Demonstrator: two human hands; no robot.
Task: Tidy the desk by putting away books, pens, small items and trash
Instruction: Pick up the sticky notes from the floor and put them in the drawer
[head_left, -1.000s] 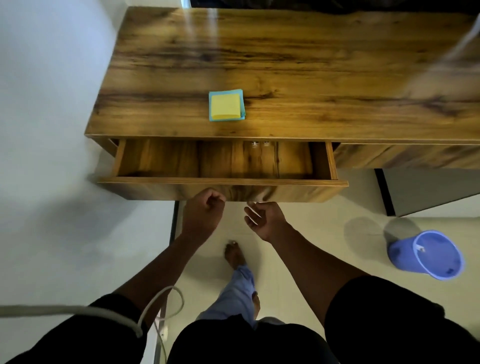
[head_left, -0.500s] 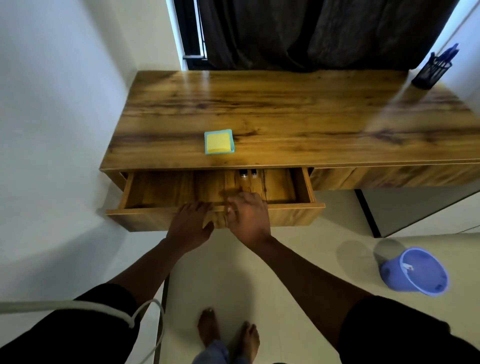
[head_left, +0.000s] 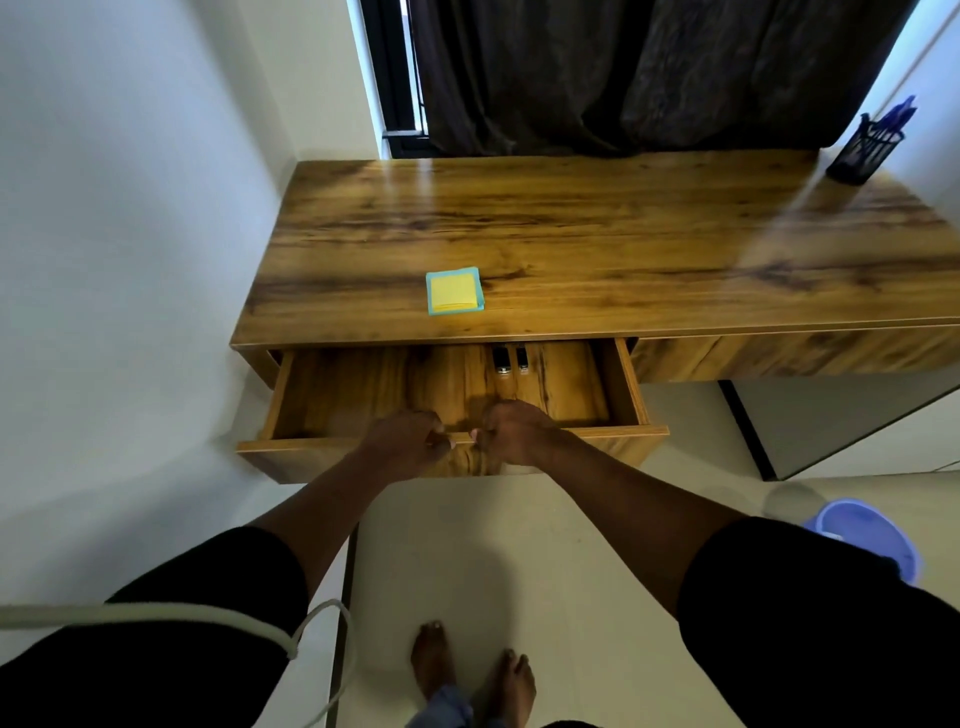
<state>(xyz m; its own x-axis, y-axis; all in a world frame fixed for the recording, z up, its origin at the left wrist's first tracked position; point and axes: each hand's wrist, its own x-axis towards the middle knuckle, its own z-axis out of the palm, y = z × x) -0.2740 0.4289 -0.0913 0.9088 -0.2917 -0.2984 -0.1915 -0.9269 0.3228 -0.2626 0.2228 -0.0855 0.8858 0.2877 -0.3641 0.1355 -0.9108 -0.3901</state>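
Observation:
A wooden desk (head_left: 597, 234) stands against the wall with its left drawer (head_left: 311, 452) pulled out. My left hand (head_left: 408, 436) and my right hand (head_left: 511, 431) both grip the top edge of the drawer's front panel, side by side. Two small dark cylinders (head_left: 511, 359) lie at the back of the drawer. A yellow sticky-note pad on a teal pad (head_left: 454, 291) lies on the desktop above the drawer. A black mesh pen holder (head_left: 865, 148) with blue pens stands at the desk's far right corner.
A blue plastic bin (head_left: 867, 535) stands on the floor to the right, partly behind my right sleeve. A white wall is close on the left. Dark curtains hang behind the desk. My bare feet (head_left: 472, 670) are on the pale floor.
My hands rose from below the drawer front and closed on its top edge. The view drew back and up, bringing the curtains and pen holder into sight.

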